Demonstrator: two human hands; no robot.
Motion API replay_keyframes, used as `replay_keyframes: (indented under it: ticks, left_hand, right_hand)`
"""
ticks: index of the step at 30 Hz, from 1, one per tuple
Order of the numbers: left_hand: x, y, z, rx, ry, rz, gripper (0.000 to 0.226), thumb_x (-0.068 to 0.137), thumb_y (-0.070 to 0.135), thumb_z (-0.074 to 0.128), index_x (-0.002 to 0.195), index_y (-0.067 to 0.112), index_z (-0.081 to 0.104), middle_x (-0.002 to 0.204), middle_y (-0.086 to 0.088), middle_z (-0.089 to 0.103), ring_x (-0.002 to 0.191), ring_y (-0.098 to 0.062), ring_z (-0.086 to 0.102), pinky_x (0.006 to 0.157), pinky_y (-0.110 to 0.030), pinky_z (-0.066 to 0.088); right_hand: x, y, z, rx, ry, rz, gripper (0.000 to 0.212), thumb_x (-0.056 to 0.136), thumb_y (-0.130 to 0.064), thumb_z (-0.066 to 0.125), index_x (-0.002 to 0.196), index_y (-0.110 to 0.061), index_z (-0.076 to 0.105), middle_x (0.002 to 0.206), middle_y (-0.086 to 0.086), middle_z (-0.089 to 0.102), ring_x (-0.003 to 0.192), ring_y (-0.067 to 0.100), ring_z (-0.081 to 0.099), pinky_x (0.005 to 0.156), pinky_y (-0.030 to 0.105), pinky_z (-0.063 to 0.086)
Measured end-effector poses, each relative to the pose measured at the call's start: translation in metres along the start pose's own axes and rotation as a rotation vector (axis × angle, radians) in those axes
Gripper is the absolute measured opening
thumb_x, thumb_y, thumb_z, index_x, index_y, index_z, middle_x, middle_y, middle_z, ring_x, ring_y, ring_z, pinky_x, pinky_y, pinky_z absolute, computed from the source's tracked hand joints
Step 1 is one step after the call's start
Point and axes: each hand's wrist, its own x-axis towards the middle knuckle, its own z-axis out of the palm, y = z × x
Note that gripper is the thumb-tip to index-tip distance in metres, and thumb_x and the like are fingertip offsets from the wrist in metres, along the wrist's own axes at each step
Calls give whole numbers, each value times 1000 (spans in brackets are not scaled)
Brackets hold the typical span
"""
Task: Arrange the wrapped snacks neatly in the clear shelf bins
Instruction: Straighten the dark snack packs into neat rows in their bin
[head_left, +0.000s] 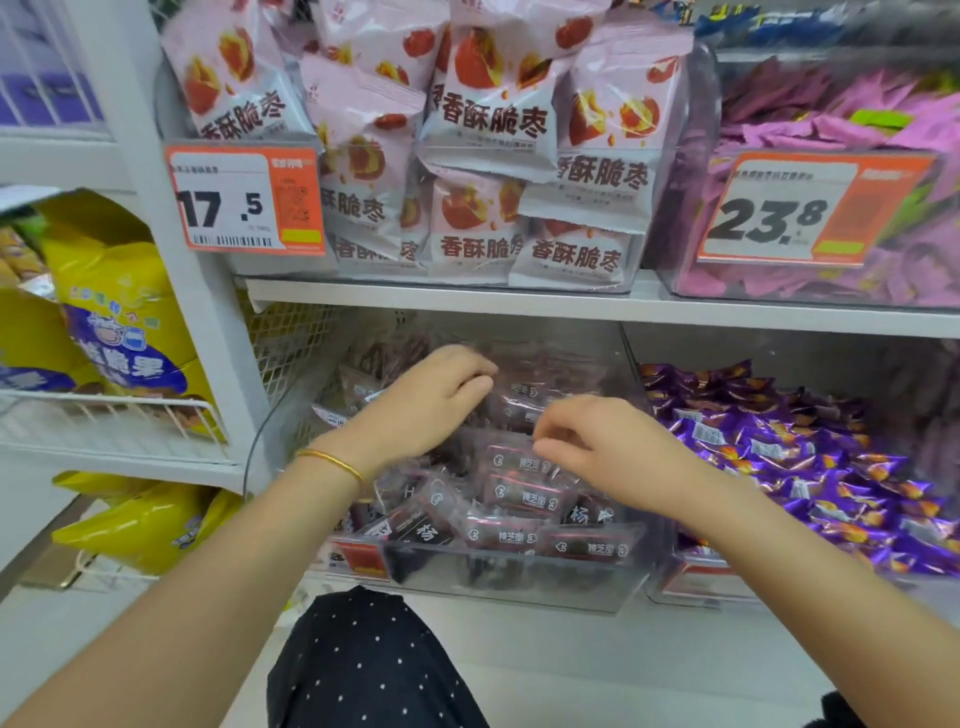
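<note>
A clear shelf bin (519, 584) on the lower shelf holds several dark wrapped snacks (524, 496) with white print, some lying flat in rows at the front and others loose behind. My left hand (426, 402), with a gold bangle on the wrist, reaches into the back of the bin, its fingers curled round a dark packet there. My right hand (597, 449) hovers over the middle of the bin and pinches the clear edge of another dark packet between its fingertips. Motion blur softens both hands.
To the right stands a second clear bin of purple wrapped candies (779, 452). The white shelf board (519, 304) hangs low above my hands, carrying pink jujube bags (488, 119), magenta packets (831, 104) and price tags (244, 200). Yellow bags (114, 291) fill wire racks at left. My knee (363, 665) is below.
</note>
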Motion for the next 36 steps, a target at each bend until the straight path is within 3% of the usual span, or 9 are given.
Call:
replay_keyframes:
  ticks: [2, 6, 12, 16, 19, 22, 26, 31, 36]
  left_hand:
    - [-18, -5, -17, 33, 48, 9, 26, 96, 22, 47, 118, 18, 62, 116, 5, 56, 108, -7, 50, 95, -20, 37]
    - [-50, -20, -13, 175, -200, 66, 24, 91, 32, 57, 111, 25, 65, 95, 17, 56, 92, -2, 47, 86, -24, 41]
    - [-68, -38, -10, 36, -223, -21, 17, 84, 24, 67, 98, 23, 58, 91, 13, 59, 86, -1, 55, 71, -8, 41]
    - [-72, -40, -25, 120, -226, -20, 16, 83, 24, 69, 89, 27, 54, 82, 16, 58, 81, 7, 49, 69, -7, 35]
    - [-75, -47, -30, 73, -185, -80, 18, 81, 22, 71, 85, 23, 53, 80, 11, 58, 75, 3, 53, 64, -7, 37]
    - [-84, -55, -32, -137, -121, -169, 20, 79, 15, 72, 79, 21, 53, 79, 6, 61, 71, -4, 58, 65, -15, 46]
    - [-93, -65, -38, -291, -44, -200, 13, 82, 8, 68, 90, 17, 66, 85, 8, 67, 75, 2, 62, 70, -12, 49]
    - [-94, -77, -44, -186, -22, -213, 23, 87, 9, 61, 96, 30, 62, 102, 12, 64, 92, 3, 59, 83, -14, 48]
    - [-89, -74, -24, -32, 144, -116, 21, 87, 13, 61, 102, 28, 60, 103, 12, 50, 95, 2, 50, 83, -8, 38]
  right_hand:
    - [-5, -6, 8, 39, -63, 29, 26, 91, -45, 50, 104, -24, 58, 92, -9, 58, 86, 13, 54, 80, 34, 47]
    - [-12, -16, 27, -70, -83, 28, 44, 88, -58, 44, 120, -28, 45, 98, -6, 50, 97, 18, 53, 79, 36, 47]
    - [-4, -24, 21, -54, -7, 25, 27, 90, -49, 50, 100, -27, 61, 97, -5, 55, 94, 17, 54, 79, 36, 48]
    - [20, -47, 17, 58, 112, -152, 17, 92, -21, 53, 105, -22, 63, 102, -4, 63, 99, 17, 54, 88, 33, 44]
    - [34, -73, 22, 256, -87, -138, 24, 92, -23, 55, 116, -16, 57, 108, -1, 64, 98, 14, 59, 89, 32, 47]
    - [43, -85, 35, 159, -328, -151, 42, 88, -39, 60, 121, -15, 50, 113, 1, 59, 100, 16, 56, 86, 31, 47]
    - [48, -82, 39, 70, -371, -189, 33, 91, -28, 58, 119, -11, 52, 109, 2, 58, 95, 18, 51, 79, 30, 41]
    - [48, -75, 34, -29, -517, -153, 21, 94, -29, 53, 107, -13, 57, 90, -4, 55, 89, 18, 51, 77, 30, 41]
    - [43, -78, 35, 20, -636, -136, 41, 100, -37, 33, 105, -3, 56, 102, 10, 59, 94, 25, 55, 89, 36, 44]
